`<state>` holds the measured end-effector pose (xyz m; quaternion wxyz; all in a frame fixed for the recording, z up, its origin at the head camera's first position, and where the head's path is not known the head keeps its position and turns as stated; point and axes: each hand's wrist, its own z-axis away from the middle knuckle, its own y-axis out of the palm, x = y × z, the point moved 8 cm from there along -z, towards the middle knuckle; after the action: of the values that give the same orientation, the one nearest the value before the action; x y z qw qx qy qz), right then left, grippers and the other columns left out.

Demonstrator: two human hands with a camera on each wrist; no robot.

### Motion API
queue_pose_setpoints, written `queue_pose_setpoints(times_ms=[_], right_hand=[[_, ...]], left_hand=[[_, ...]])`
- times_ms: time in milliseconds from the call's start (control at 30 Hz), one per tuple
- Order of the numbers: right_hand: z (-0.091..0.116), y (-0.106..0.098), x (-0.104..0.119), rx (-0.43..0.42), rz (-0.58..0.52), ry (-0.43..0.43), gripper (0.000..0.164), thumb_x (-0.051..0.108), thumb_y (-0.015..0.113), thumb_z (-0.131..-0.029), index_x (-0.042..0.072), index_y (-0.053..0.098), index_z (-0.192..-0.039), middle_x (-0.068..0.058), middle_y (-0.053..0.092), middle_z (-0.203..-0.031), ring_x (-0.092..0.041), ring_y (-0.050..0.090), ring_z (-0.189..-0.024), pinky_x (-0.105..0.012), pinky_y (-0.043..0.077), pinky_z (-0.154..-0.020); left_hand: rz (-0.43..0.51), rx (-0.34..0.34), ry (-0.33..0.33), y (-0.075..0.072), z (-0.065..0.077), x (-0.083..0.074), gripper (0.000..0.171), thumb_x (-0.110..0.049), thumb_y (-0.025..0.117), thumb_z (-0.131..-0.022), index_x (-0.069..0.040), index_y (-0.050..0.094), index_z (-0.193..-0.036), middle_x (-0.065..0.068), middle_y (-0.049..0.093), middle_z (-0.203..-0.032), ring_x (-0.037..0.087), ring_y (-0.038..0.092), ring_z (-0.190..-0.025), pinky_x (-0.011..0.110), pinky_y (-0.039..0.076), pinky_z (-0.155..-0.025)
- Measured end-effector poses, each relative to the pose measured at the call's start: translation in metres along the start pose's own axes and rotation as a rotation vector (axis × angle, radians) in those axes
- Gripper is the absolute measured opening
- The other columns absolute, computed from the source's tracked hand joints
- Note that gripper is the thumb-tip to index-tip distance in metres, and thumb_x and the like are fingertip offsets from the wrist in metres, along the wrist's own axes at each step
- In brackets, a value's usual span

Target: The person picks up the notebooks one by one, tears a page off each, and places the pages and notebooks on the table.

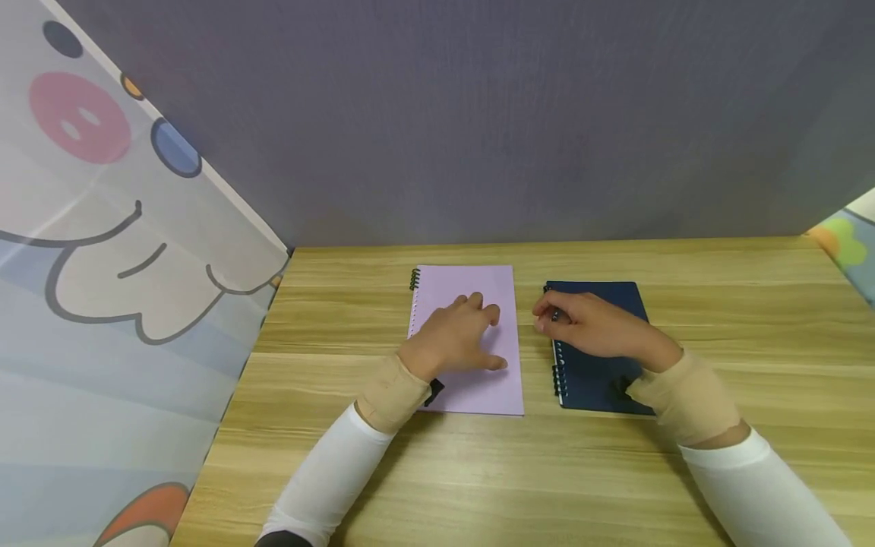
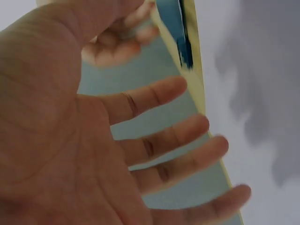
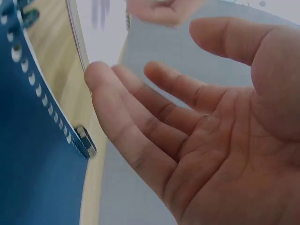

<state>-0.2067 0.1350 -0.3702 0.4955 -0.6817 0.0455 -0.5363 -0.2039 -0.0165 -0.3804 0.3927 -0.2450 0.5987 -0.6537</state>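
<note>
A light purple spiral notebook (image 1: 478,395) lies on the wooden table, black rings showing at its upper left edge. My left hand (image 1: 458,338) hovers over it, fingers spread and holding nothing; the left wrist view shows the bare palm (image 2: 56,140). To the right lies a smaller navy notebook (image 1: 595,380) with black rings and a row of holes along its left edge. Over that edge is my right hand (image 1: 591,323), its fingers loosely bent. In the right wrist view this hand (image 3: 211,117) is empty, beside the navy cover (image 3: 37,173).
The wooden table (image 1: 342,319) meets a grey upright panel (image 1: 478,121) behind the notebooks. A cartoon-printed wall (image 1: 137,304) stands along the left side. Between the two notebooks runs a narrow strip of bare wood.
</note>
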Motion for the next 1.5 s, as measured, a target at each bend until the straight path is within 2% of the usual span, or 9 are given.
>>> queue_pose_setpoints(times_ms=[233, 400, 533, 667, 833, 1033, 1300, 1500], right_hand=[[-0.005, 0.015, -0.001, 0.031, -0.019, 0.031, 0.038, 0.033, 0.047, -0.095, 0.011, 0.048, -0.126, -0.007, 0.054, -0.12, -0.017, 0.057, -0.097, -0.032, 0.043, -0.076], [-0.007, 0.022, -0.005, 0.059, -0.032, 0.07, 0.043, 0.033, 0.045, -0.096, 0.012, 0.041, -0.133, -0.01, 0.048, -0.129, -0.022, 0.054, -0.105, -0.034, 0.042, -0.081], [-0.009, 0.027, -0.008, 0.072, -0.037, 0.08, 0.047, 0.035, 0.043, -0.096, 0.012, 0.038, -0.136, -0.011, 0.046, -0.132, -0.023, 0.052, -0.109, -0.035, 0.041, -0.084], [-0.011, 0.029, -0.008, 0.072, -0.053, 0.074, 0.047, 0.033, 0.043, -0.096, 0.011, 0.036, -0.138, -0.011, 0.046, -0.133, -0.023, 0.052, -0.111, -0.035, 0.041, -0.085], [-0.012, 0.03, -0.007, 0.07, -0.053, 0.074, 0.046, 0.029, 0.043, -0.097, 0.012, 0.036, -0.138, -0.01, 0.046, -0.132, -0.024, 0.051, -0.111, -0.035, 0.041, -0.085], [-0.012, 0.031, -0.008, 0.065, -0.052, 0.073, 0.045, 0.029, 0.043, -0.097, 0.01, 0.036, -0.137, -0.01, 0.048, -0.13, -0.024, 0.052, -0.11, -0.034, 0.041, -0.084], [-0.013, 0.031, -0.011, 0.049, -0.044, 0.075, 0.043, 0.029, 0.044, -0.096, 0.011, 0.039, -0.135, -0.009, 0.05, -0.127, -0.022, 0.053, -0.107, -0.034, 0.041, -0.083], [-0.014, 0.029, -0.012, 0.027, -0.049, 0.065, 0.043, 0.029, 0.044, -0.096, 0.01, 0.04, -0.134, -0.009, 0.051, -0.125, -0.023, 0.053, -0.107, -0.036, 0.041, -0.083]], left_hand=[[-0.088, 0.034, 0.026, 0.018, 0.011, -0.027, 0.104, -0.077, 0.066, -0.051, -0.023, 0.036, -0.136, 0.004, 0.035, -0.127, 0.021, 0.039, -0.105, 0.042, 0.039, -0.064], [-0.107, 0.065, 0.046, 0.03, 0.016, -0.036, 0.111, -0.073, 0.072, -0.045, -0.026, 0.032, -0.137, 0.004, 0.034, -0.127, 0.02, 0.037, -0.103, 0.04, 0.036, -0.059], [-0.14, 0.066, 0.061, 0.034, 0.016, -0.04, 0.107, -0.07, 0.074, -0.045, -0.027, 0.035, -0.135, 0.002, 0.036, -0.121, 0.02, 0.037, -0.101, 0.038, 0.035, -0.057], [-0.159, 0.053, 0.085, 0.034, 0.017, -0.041, 0.096, -0.069, 0.074, -0.048, -0.024, 0.043, -0.128, 0.002, 0.038, -0.116, 0.02, 0.038, -0.1, 0.038, 0.037, -0.056], [-0.169, -0.004, 0.15, 0.034, 0.02, -0.041, 0.081, -0.069, 0.07, -0.055, -0.021, 0.052, -0.118, 0.002, 0.043, -0.114, 0.021, 0.041, -0.099, 0.039, 0.041, -0.058], [-0.17, -0.061, 0.219, 0.033, 0.024, -0.041, 0.075, -0.07, 0.066, -0.061, -0.02, 0.055, -0.115, 0.003, 0.047, -0.12, 0.02, 0.044, -0.099, 0.037, 0.044, -0.061], [-0.15, -0.059, 0.227, 0.035, 0.023, -0.039, 0.072, -0.069, 0.064, -0.064, -0.021, 0.055, -0.117, 0.004, 0.044, -0.125, 0.024, 0.044, -0.107, 0.042, 0.044, -0.068], [-0.146, -0.085, 0.236, 0.036, 0.02, -0.036, 0.07, -0.068, 0.063, -0.067, -0.021, 0.054, -0.118, 0.006, 0.043, -0.13, 0.025, 0.042, -0.114, 0.048, 0.043, -0.076]])
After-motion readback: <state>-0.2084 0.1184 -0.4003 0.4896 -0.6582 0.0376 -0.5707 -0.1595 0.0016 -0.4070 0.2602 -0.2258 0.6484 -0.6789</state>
